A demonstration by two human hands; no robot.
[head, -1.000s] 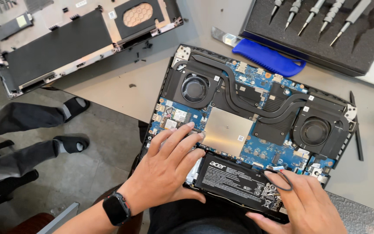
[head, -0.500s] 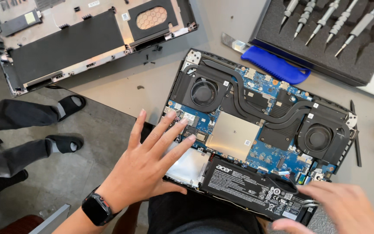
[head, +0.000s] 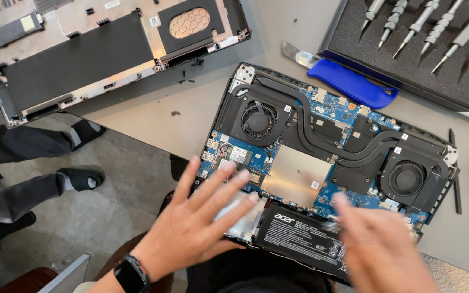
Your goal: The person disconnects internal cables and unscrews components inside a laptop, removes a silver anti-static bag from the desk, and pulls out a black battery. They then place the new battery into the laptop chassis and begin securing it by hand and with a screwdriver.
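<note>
head cam | looks steeply down | close above opened laptop (head: 327, 163) | single view

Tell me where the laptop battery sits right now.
In the head view, the black battery sits along the opened laptop's near edge, between the left hand and right hand, below the silver plate.

right hand (head: 384, 249) blurred, hiding the black battery's (head: 299, 239) right end.

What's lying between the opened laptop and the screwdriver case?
A blue-handled pry tool lies between the opened laptop and the screwdriver case, in the head view.
</note>
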